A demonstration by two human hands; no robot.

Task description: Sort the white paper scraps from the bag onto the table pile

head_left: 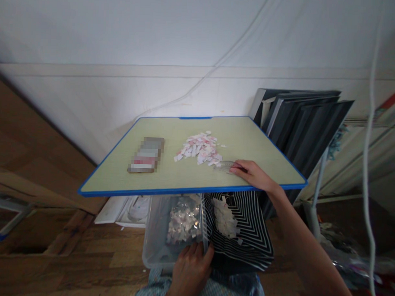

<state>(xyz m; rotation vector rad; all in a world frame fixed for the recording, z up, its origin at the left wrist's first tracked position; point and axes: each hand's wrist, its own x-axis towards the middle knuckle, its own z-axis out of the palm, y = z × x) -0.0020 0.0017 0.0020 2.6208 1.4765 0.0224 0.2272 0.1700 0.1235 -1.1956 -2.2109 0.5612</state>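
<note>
My right hand [250, 172] is at the front right of the table, its thumb and fingers pinching a small see-through piece [223, 167] that looks like a clear plastic bag. The piece touches the near edge of a pile of white and pink paper-like scraps [200, 149]. Below the table, my left hand [193, 265] closes over the near right rim of a clear plastic bin [153, 245]. Inside the bin lie shiny clear bags [183, 223] filled with scraps. Against the bin's right side stands a black-and-white striped bag [251, 219] holding loose whitish pieces [225, 218].
A blurred-out box-like item [147, 155] lies on the left of the blue-edged table [170, 186]. Dark panels [302, 121] lean on the wall at the right. Brown cardboard [39, 138] stands at the left. A white cable [367, 171] hangs at the right.
</note>
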